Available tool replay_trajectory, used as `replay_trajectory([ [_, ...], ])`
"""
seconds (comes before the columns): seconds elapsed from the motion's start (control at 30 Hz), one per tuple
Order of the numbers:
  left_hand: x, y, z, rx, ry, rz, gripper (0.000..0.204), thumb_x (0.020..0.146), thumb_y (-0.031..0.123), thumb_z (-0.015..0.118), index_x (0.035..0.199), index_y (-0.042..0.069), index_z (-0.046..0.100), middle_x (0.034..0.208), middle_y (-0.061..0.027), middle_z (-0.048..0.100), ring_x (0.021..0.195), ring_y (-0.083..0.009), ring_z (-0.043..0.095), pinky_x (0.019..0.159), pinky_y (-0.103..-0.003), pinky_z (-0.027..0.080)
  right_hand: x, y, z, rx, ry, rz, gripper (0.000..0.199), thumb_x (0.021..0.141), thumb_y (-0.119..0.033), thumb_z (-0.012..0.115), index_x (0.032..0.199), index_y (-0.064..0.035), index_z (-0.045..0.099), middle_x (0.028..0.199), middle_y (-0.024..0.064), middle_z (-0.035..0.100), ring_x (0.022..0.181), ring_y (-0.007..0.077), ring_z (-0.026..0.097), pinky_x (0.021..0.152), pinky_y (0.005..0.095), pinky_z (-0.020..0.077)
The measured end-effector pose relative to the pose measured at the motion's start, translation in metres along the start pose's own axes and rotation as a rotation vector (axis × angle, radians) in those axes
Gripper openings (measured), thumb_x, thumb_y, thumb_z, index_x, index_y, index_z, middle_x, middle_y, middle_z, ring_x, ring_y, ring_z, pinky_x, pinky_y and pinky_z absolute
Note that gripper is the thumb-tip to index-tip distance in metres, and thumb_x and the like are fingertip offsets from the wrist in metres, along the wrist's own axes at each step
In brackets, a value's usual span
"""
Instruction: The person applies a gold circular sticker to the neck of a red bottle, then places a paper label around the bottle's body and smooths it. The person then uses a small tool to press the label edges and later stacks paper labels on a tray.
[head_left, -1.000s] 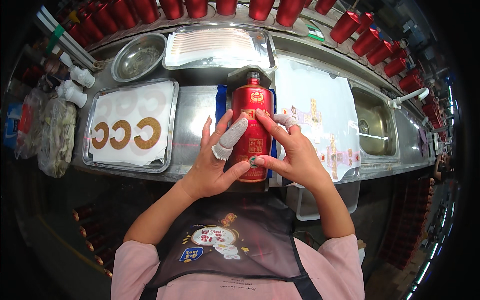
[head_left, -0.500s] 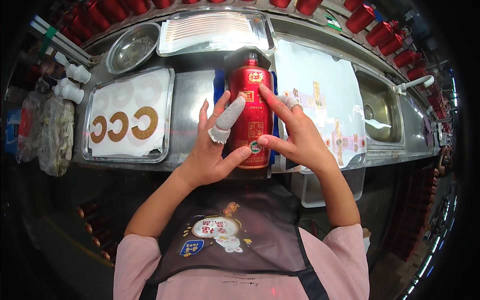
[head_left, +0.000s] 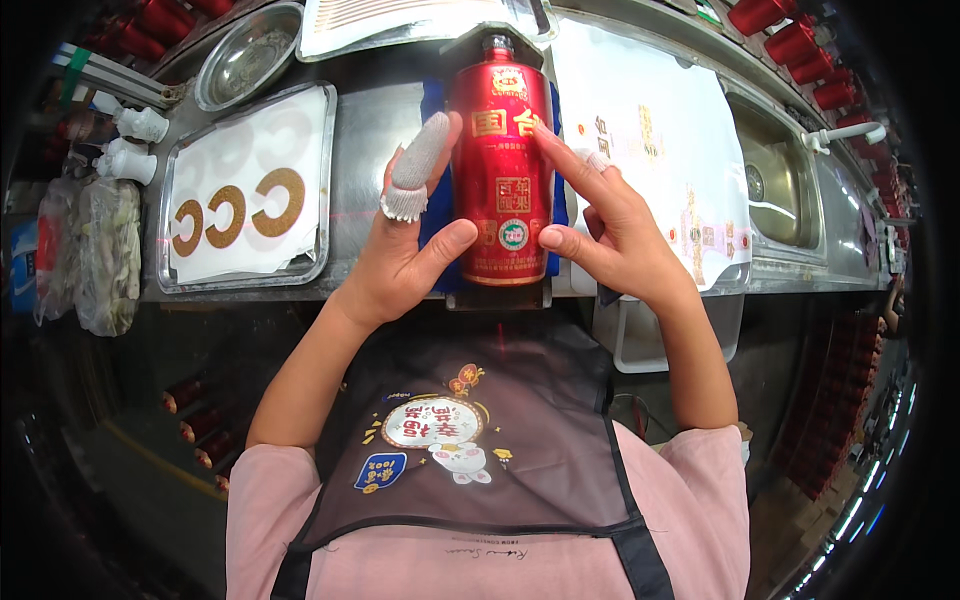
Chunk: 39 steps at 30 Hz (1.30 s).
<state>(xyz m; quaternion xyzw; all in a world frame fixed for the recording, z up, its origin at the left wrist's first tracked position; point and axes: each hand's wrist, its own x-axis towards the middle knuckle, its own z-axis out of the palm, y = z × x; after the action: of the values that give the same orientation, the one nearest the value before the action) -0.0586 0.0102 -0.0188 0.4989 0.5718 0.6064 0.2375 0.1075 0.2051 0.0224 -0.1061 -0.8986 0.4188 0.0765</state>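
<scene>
A red bottle [head_left: 498,170] with gold labels lies on a blue pad on the steel counter [head_left: 375,110], its neck pointing away from me. My left hand [head_left: 410,245] presses its left side, thumb on the lower label; the index finger wears a white knitted cot. My right hand [head_left: 610,230] touches the right side with thumb and fingertips, fingers spread.
A steel tray [head_left: 245,205] with a white sheet of three gold C-shaped stickers lies to the left. A round steel bowl [head_left: 245,55] sits behind it. White label sheets [head_left: 655,140] lie right, beside a sink [head_left: 780,175]. Red bottles [head_left: 800,50] line the back. Plastic bags [head_left: 95,250] are at far left.
The view has shifted closer over the bottle. Both hands have slid down the bottle's sides, thumbs now pressing at the lower label.
</scene>
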Motion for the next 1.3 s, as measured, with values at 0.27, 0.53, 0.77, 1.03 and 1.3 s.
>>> replay_trajectory([
  [0.27,0.002,-0.004,-0.002,0.156,-0.075,0.062,0.084,0.094,0.026,0.067,0.158,0.005,0.017,0.162,-0.0153,0.028,0.153,-0.0285,0.021,0.123,-0.044,0.002,-0.002,-0.003,0.002,-0.017,-0.024,0.033,0.082,0.083,-0.050,0.075,0.154,-0.0290,0.040,0.122,0.0137,0.063,0.086,0.0267,0.051,0.083,0.0376,0.0453],
  [0.53,0.001,-0.003,-0.005,0.097,-0.037,-0.010,0.087,0.095,0.030,0.066,0.160,0.006,0.014,0.165,-0.0157,0.019,0.153,-0.0287,0.017,0.123,-0.041,0.011,-0.001,-0.002,0.002,0.013,-0.015,0.050,0.084,0.082,-0.051,0.076,0.155,-0.0297,0.039,0.115,0.0128,0.063,0.083,0.0250,0.050,0.079,0.0361,0.0452],
  [0.77,0.001,-0.008,-0.002,0.022,-0.038,-0.140,0.090,0.096,0.035,0.065,0.160,0.005,0.009,0.167,-0.0149,0.013,0.154,-0.0261,0.012,0.123,-0.041,0.012,-0.001,0.003,0.006,0.019,-0.005,0.065,0.085,0.081,-0.052,0.076,0.155,-0.0326,0.038,0.109,0.0134,0.064,0.083,0.0254,0.051,0.077,0.0359,0.0452],
  [1.03,0.000,-0.010,-0.005,0.060,-0.074,-0.107,0.089,0.096,0.030,0.065,0.160,0.006,0.009,0.167,-0.0141,0.013,0.154,-0.0256,0.012,0.123,-0.041,0.012,-0.001,0.007,0.007,-0.025,0.028,-0.010,0.091,0.079,-0.049,0.079,0.155,-0.0217,0.039,0.128,0.0067,0.063,0.074,0.0154,0.039,0.064,0.0275,0.0402],
  [1.3,0.005,0.006,-0.005,0.154,-0.036,0.022,0.088,0.095,0.027,0.066,0.160,0.006,0.010,0.167,-0.0147,0.017,0.154,-0.0278,0.013,0.124,-0.042,0.009,0.000,0.008,-0.003,0.031,0.077,-0.049,0.075,0.087,-0.039,0.074,0.153,-0.0220,0.043,0.134,0.0069,0.061,0.078,0.0172,0.043,0.070,0.0293,0.0438],
])
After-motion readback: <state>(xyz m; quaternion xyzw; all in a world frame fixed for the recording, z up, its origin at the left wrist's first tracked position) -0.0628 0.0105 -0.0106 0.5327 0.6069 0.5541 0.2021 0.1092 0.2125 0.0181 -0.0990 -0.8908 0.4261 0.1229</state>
